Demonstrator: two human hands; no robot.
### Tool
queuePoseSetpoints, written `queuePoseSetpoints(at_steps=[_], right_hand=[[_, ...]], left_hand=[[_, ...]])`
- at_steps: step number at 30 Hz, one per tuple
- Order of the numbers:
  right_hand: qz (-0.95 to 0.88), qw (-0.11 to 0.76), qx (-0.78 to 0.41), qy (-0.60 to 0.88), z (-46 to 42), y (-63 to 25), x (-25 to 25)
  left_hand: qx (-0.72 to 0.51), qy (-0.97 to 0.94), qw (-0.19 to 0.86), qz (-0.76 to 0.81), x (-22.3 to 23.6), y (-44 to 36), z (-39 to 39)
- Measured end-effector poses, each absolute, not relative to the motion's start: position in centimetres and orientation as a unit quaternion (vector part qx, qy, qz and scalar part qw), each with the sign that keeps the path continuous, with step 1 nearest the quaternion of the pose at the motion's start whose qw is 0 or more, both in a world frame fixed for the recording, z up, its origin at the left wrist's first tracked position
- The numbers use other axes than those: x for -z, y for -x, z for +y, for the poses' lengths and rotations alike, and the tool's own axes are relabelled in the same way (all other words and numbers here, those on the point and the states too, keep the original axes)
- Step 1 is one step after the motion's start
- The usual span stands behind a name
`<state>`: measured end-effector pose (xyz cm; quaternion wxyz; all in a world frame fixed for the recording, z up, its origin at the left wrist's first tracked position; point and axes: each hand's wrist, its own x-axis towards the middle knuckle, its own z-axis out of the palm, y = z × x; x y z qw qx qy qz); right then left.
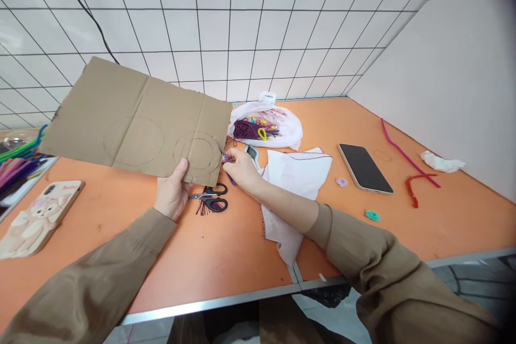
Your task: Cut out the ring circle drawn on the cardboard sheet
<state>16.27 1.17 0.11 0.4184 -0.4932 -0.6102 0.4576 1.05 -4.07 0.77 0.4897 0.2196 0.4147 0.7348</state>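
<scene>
My left hand [174, 191] grips the lower edge of a brown cardboard sheet [91, 97], thumb on the near face. The sheet is tilted up above the table. Drawn on it are a large faint circle at the left and two rings, one inside the other, at the right. At the sheet's right edge my right hand [242, 171] is closed on purple-handled scissors [226, 158]; their dark blades meet the cardboard beside the rings, and the fingers hide part of the handles. Black-handled scissors [213, 198] lie below the sheet, over some dark purple threads [202, 207].
White cloth [296, 172] with purple stitching lies under my right forearm. Behind it sits a white plastic bag [288, 129] holding purple yarn and colourful bits. Phones [365, 167] lie right and left. Pipe cleaners [407, 150], a lilac button [341, 182] and a teal piece [372, 216] are at right.
</scene>
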Motion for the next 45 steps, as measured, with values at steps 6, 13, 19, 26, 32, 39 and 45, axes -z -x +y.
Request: queuePoseSetpoints(at_steps=[6,13,19,26,32,39,45], right_hand=[[-0.573,0.389,-0.546,0.471,1.1,-16.1,0.4],[-0.562,0.390,-0.582,0.441,1.1,-16.3,0.4],[-0.599,0.371,-0.536,0.465,0.8,-16.2,-0.1],[-0.625,0.383,-0.450,0.510,0.3,-16.0,-0.7],[-0.574,0.393,-0.541,0.472,0.3,-16.0,-0.7],[-0.558,0.412,-0.556,0.458,0.4,-15.8,0.1],[-0.567,0.426,-0.547,0.446,0.3,-15.8,-0.2]], left_hand=[[-0.736,-0.220,0.491,0.411,-0.8,-1.0,-4.1],[-0.743,-0.273,0.483,0.376,-0.6,-1.0,-4.5],[-0.761,-0.284,0.445,0.377,-0.9,-0.8,-4.3],[-0.760,-0.325,0.405,0.391,-1.0,-1.0,-4.4],[-0.771,-0.309,0.410,0.376,-1.0,-0.7,-4.1],[-0.776,-0.281,0.425,0.370,-0.8,-0.5,-4.0],[-0.770,-0.219,0.457,0.387,-0.7,-0.3,-4.0]])
